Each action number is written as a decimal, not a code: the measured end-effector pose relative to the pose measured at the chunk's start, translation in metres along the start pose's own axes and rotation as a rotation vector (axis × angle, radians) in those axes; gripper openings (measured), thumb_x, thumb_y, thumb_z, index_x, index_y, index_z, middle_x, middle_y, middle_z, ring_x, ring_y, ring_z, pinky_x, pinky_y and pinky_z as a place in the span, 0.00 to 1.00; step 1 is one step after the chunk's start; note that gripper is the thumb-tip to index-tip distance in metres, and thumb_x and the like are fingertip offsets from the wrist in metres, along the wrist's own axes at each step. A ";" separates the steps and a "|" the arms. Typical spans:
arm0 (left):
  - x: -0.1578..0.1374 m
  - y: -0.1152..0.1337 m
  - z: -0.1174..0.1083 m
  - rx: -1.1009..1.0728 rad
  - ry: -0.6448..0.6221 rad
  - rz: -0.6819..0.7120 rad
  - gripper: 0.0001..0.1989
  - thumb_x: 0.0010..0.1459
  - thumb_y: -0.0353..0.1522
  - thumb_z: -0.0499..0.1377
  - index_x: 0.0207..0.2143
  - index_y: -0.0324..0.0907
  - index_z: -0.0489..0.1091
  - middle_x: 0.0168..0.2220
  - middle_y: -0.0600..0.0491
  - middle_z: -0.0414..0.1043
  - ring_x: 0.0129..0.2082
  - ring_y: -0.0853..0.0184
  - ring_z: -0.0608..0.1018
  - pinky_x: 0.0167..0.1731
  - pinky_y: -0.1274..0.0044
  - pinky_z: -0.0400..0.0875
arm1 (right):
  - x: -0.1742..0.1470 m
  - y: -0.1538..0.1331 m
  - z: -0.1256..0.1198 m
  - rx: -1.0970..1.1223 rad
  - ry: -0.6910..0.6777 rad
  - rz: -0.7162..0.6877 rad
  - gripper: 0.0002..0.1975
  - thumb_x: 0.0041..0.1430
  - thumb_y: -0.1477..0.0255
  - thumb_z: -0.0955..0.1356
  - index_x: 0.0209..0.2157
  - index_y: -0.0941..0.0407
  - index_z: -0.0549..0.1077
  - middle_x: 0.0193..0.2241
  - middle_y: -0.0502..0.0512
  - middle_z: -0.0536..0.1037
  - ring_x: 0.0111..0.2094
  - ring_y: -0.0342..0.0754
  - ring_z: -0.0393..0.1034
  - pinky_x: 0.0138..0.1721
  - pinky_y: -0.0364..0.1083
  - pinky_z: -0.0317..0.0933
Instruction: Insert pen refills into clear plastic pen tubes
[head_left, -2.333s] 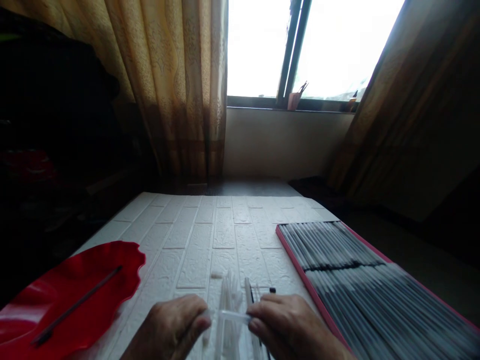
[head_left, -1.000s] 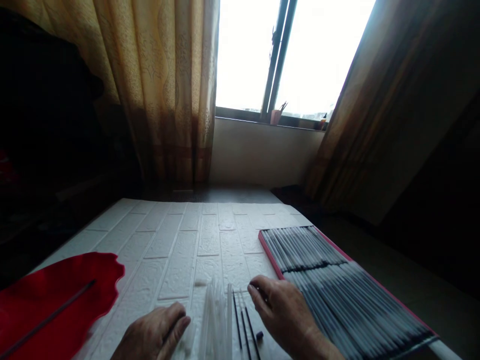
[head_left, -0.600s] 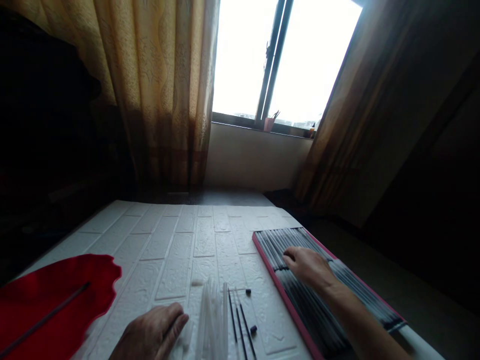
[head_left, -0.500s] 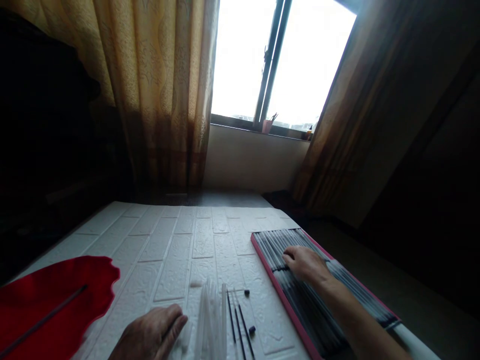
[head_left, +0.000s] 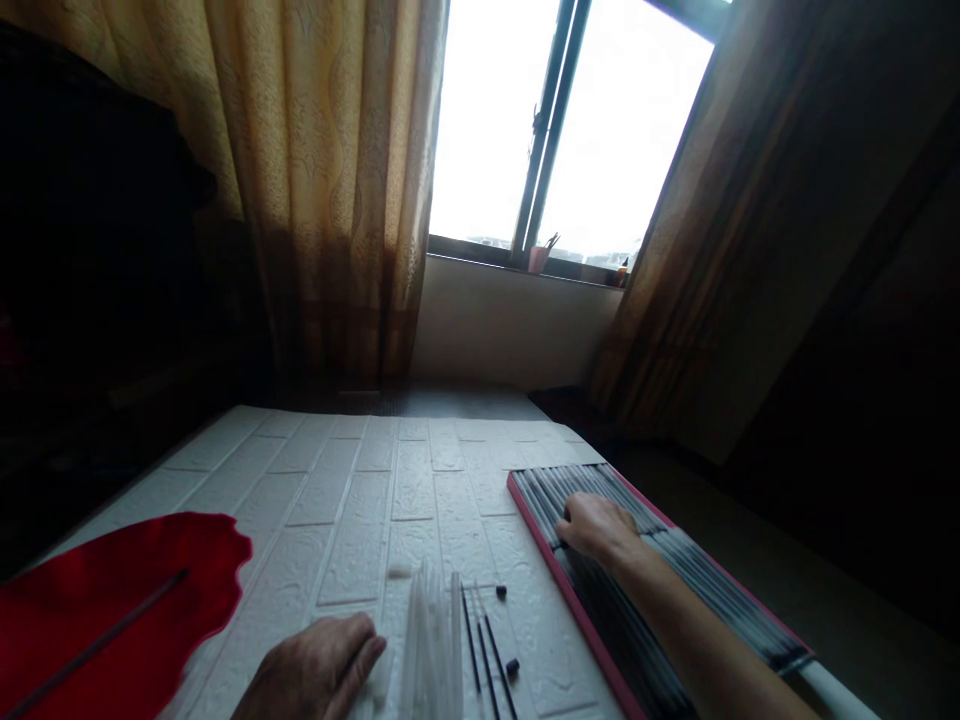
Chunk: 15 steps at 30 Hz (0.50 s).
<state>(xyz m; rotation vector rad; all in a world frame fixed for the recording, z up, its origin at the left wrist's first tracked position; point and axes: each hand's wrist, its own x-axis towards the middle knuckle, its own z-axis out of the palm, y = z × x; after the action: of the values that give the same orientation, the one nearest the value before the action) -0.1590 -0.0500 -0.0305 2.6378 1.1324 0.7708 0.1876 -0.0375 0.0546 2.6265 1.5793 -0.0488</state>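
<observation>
My left hand [head_left: 311, 665] rests low on the table, fingers curled and pressed together; anything inside them is hidden. Just to its right lies a bundle of clear plastic tubes [head_left: 433, 645]. Beside the tubes are several thin dark rods with pale tips [head_left: 487, 655] and two small dark caps, the upper cap [head_left: 501, 592] and the lower cap [head_left: 512, 667]. Over at the right, my right hand [head_left: 598, 525] reaches into a pink-edged box [head_left: 559, 580] packed with rows of long grey-black sticks [head_left: 701, 570]. Its fingers are bent down against the sticks, and their tips are hidden.
A red scalloped mat [head_left: 202, 560] at the left bears a long thin dark stick [head_left: 112, 632]. White brick-patterned sheeting [head_left: 360, 510] covers the table. Behind stand a curtain [head_left: 330, 180] and a bright window with a pink cup [head_left: 538, 259] on its sill.
The view has shifted slightly, so most things sit a little further right and lower. Within the box, my right hand has drawn slightly left, its fingers more curled. My left hand looks much the same.
</observation>
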 end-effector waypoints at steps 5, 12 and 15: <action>0.000 0.003 -0.001 0.038 -0.003 0.007 0.17 0.67 0.37 0.46 0.26 0.47 0.67 0.25 0.56 0.77 0.26 0.66 0.81 0.25 0.81 0.73 | -0.007 0.003 -0.010 0.028 0.014 -0.006 0.13 0.57 0.71 0.64 0.35 0.59 0.80 0.39 0.67 0.81 0.43 0.62 0.74 0.35 0.50 0.61; 0.001 0.003 0.002 0.038 0.043 0.039 0.18 0.68 0.38 0.46 0.27 0.47 0.67 0.23 0.57 0.76 0.24 0.68 0.81 0.25 0.82 0.73 | -0.037 -0.010 -0.027 0.167 0.107 -0.214 0.13 0.63 0.70 0.61 0.37 0.57 0.76 0.38 0.61 0.81 0.40 0.54 0.74 0.37 0.47 0.60; 0.002 0.002 -0.001 0.026 0.239 0.086 0.13 0.69 0.40 0.47 0.39 0.48 0.68 0.31 0.55 0.79 0.30 0.68 0.82 0.31 0.81 0.76 | -0.060 -0.031 -0.021 0.428 0.064 -0.439 0.11 0.65 0.70 0.61 0.38 0.56 0.75 0.30 0.53 0.81 0.30 0.45 0.74 0.32 0.42 0.60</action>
<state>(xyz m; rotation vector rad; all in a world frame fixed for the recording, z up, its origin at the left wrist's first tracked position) -0.1570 -0.0501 -0.0285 2.6853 1.0951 1.1209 0.1315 -0.0737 0.0778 2.5091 2.3686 -0.3694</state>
